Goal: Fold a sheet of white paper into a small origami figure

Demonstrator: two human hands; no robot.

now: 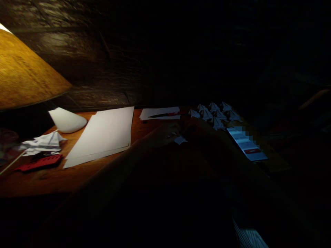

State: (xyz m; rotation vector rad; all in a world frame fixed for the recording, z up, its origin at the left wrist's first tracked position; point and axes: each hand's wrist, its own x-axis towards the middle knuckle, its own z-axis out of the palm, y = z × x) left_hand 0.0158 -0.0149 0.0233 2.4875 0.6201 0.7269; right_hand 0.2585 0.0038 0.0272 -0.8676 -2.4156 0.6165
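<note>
The scene is very dark. My left hand (162, 134) and my right hand (198, 130) meet over the wooden table (51, 179), fingers pinched together on a small folded piece of white paper (180, 139). Just beyond my right hand lies a cluster of several small folded paper shapes (216, 113). A lit phone (247, 143) lies flat to the right of my hands.
A stack of white sheets (103, 136) lies left of my hands. Farther back, a knife with a red handle (165, 114) rests on a paper. An orange lampshade (23, 72), a white cone (67, 120), crumpled paper (43, 143) and a red object (40, 162) are at the left.
</note>
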